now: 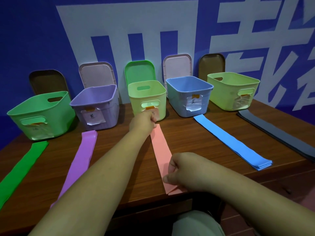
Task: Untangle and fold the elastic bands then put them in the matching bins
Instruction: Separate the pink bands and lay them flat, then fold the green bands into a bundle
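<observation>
A pink elastic band [161, 150] lies flat and stretched out down the middle of the wooden table [187, 138]. My left hand [143, 122] pinches its far end, just in front of the pale yellow-green bin [147, 99]. My right hand [180, 169] grips its near end by the table's front edge, where the band shows folded layers. Flat beside it lie a green band [22, 167], a purple band [80, 160], a folded blue band [231, 142] and a dark grey band [276, 133].
Along the wall stand a green bin [39, 114], a purple bin [97, 108], a blue bin [189, 94] and a light green bin [233, 89], all open and labelled. Lids lean on the blue wall behind them. My knee shows below the table edge.
</observation>
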A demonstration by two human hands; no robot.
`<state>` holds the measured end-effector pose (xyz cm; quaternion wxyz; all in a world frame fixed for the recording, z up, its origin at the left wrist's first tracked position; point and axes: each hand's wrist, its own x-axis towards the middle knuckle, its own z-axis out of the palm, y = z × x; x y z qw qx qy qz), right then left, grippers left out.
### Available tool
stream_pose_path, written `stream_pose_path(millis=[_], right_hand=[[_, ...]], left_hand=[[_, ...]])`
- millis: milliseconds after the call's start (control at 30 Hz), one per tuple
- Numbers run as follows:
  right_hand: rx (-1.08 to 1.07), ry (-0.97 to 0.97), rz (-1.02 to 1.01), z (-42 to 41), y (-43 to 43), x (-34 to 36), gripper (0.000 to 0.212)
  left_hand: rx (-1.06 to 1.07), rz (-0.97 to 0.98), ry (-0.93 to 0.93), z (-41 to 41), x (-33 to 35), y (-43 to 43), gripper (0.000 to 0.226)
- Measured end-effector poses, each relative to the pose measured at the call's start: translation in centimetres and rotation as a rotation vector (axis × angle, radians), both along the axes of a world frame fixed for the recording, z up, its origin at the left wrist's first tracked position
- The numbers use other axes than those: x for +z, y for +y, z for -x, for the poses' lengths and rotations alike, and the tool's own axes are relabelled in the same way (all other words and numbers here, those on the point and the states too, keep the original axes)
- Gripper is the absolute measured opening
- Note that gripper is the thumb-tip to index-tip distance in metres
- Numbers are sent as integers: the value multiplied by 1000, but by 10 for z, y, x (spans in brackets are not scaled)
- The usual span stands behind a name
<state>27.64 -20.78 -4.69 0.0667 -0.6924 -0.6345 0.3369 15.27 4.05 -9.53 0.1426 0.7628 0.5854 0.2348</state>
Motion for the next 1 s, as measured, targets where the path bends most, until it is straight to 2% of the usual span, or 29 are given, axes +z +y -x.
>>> stream_pose_path(millis=[333, 433, 567, 633, 733, 1000], right_hand=[[94, -83, -37, -2, 1, -5, 26], [150, -164, -85, -5, 1, -3, 24], [151, -157, -131, -9, 6, 1, 27], [149, -170, -163, -6, 15, 4, 28], [149, -172, -197, 7, 33, 7, 32], [350, -106, -358, 100, 79, 6, 33]], left_hand=[[-11, 10, -7, 1, -1, 0, 13], [-29, 9, 72, -1, 4, -3, 12], [-59, -66, 117, 3, 16, -15, 8], [-64, -91, 136, 14, 24, -19, 14], [-56, -93, 126, 45, 39, -23, 27], [55, 6, 30, 204, 83, -51, 16]])
